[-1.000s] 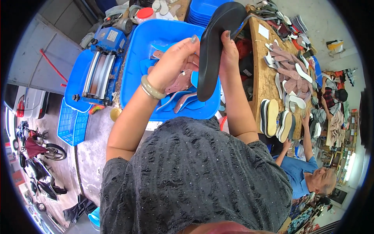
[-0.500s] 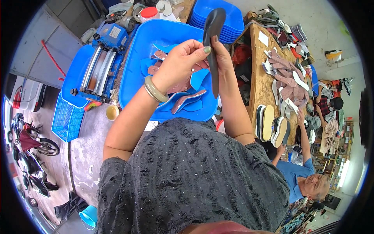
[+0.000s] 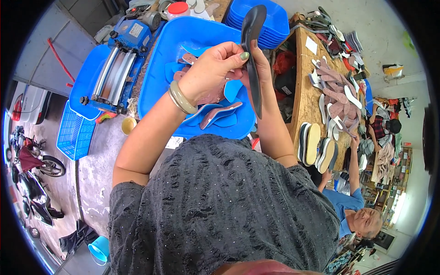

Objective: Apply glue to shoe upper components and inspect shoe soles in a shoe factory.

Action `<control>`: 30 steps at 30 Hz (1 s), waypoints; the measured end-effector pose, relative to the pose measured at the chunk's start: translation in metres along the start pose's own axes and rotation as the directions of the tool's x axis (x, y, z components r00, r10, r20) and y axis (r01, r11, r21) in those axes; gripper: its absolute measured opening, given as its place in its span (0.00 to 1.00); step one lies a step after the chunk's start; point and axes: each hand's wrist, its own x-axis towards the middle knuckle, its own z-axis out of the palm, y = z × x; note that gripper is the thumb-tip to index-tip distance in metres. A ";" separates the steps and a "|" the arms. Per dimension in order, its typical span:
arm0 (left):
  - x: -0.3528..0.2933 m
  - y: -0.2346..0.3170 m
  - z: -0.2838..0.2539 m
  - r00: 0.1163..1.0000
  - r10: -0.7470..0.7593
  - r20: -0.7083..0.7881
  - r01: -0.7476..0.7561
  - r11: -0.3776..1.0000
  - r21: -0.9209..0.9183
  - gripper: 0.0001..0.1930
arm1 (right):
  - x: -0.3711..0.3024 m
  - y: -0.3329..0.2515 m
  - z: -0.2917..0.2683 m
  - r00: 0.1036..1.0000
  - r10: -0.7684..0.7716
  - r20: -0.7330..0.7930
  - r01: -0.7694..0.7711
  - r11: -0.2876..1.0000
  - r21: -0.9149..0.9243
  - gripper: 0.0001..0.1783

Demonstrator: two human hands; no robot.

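Observation:
A black shoe sole stands nearly upright, seen almost edge-on, above a blue tub. My right hand grips it from the right, thumb along its edge. From the left, my left hand is closed in a pinch against the sole's near edge; its thumb tip touches there, and the other fingers are curled and partly hidden. A bangle circles my left wrist. Below the hands, several blue and brown sole-shaped pieces lie in the tub.
A blue roller machine stands left, beside a blue basket. Stacked blue tubs are at the back. On the right, a wooden table bears many insoles; a co-worker in a blue shirt reaches across it.
My left hand has shifted slightly along the sole, its fingers still pinched. The sole has turned a little, and the whole view has tilted slightly. The co-worker's arm has barely moved.

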 end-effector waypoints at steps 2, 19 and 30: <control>0.000 0.000 0.001 0.999 -0.051 -0.020 0.050 0.997 -0.052 0.08 | 0.000 -0.003 0.000 1.000 -0.021 -0.011 0.020 0.998 -0.060 0.24; -0.005 0.003 0.022 0.747 0.508 -0.428 -0.363 0.852 0.377 0.10 | 0.016 -0.007 0.015 0.946 -0.277 0.167 0.280 0.960 0.008 0.24; -0.015 0.029 0.016 0.495 0.869 -0.015 -0.351 0.215 0.911 0.07 | 0.001 0.004 0.036 0.781 -0.616 0.103 0.623 0.781 -0.056 0.11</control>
